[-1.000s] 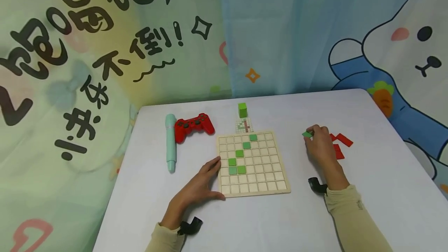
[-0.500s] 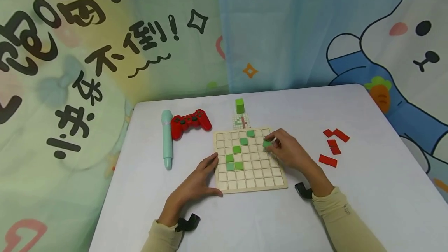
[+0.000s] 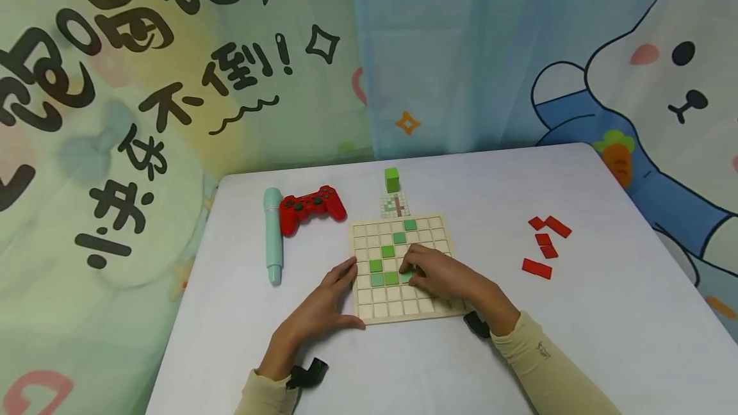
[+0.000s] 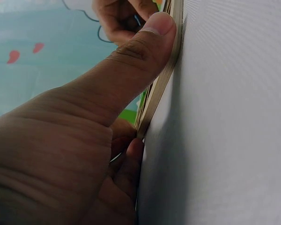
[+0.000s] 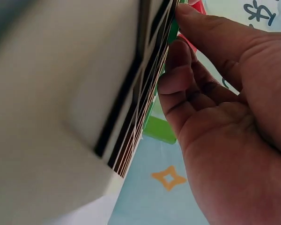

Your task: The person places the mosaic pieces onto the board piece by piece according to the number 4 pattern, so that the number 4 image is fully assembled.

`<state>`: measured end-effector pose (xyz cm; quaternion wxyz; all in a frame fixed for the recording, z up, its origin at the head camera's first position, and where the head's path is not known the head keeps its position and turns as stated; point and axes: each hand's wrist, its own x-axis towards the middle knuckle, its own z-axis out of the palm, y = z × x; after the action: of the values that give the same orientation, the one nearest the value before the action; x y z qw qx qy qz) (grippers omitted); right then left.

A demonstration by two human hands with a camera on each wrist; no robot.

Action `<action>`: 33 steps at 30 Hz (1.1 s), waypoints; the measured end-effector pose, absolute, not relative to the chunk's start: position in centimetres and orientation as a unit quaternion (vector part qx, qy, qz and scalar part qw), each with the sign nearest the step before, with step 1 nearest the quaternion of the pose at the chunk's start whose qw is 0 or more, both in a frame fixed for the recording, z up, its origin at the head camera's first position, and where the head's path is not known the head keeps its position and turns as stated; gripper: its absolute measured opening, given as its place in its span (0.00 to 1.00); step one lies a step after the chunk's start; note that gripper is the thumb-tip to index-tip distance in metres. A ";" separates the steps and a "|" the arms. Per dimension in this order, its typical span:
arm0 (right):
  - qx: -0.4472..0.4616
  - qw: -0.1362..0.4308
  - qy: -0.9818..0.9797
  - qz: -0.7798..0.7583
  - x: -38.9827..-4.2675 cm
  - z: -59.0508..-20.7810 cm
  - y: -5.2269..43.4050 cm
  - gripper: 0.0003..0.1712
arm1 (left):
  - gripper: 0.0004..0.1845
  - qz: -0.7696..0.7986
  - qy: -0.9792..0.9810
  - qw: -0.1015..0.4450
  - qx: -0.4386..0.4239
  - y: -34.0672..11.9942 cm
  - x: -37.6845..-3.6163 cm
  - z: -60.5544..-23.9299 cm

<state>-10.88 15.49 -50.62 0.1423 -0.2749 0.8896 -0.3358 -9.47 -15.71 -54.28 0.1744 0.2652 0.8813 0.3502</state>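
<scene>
Where the printed backdrop (image 3: 311,107) hangs behind the workspace, its left part is yellow-green with black lettering, its right part blue with a white cartoon animal (image 3: 634,82). Before it stands a white, round-cornered table (image 3: 398,370). On this surface lies a pale wooden board (image 3: 380,311), flat and thin-rimmed, ruled into square cells. The left hand (image 3: 323,309) braces the board's near left corner, thumb and fingers spread apart; the right hand (image 3: 441,274) reaches over the board, thumb and fingers pinched together on a tile. Left of the board, a teal stick (image 3: 273,235) touches or nearly touches a red game controller (image 3: 311,207). Beyond the far rim are a gridded card (image 3: 394,205) and a green block (image 3: 392,180); well to the right lie red pieces (image 3: 537,268). Six green tiles (image 3: 387,252), in two shades, occupy cells, four forming a diagonal. The pinched green tile (image 3: 406,277) is just right of the lower pair; whether it is seated cannot be told.
</scene>
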 end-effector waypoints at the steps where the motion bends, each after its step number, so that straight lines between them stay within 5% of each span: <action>1: -0.280 0.142 0.889 -0.332 -10.9 -50.6 15.4 0.09 | 0.65 0.349 0.881 0.174 0.267 -15.7 -9.5 -54.3; 18: -0.243 0.139 0.895 -0.347 -11.2 -50.5 16.0 0.12 | 0.65 0.345 0.884 0.178 0.261 -15.6 -9.4 -54.1; 30: -0.013 -0.111 0.903 -0.414 -9.1 -49.1 25.6 0.14 | 0.65 0.333 0.888 0.178 0.262 -15.5 -9.3 -54.0; 33: 0.096 -0.122 0.892 -0.424 -8.4 -48.7 29.5 0.18 | 0.65 0.336 0.887 0.176 0.264 -15.6 -9.2 -54.0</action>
<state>-8.44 29.54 -48.72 -0.1222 0.0962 0.8920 -0.4245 -9.23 -15.57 -54.01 0.1759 0.2640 0.8866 0.3365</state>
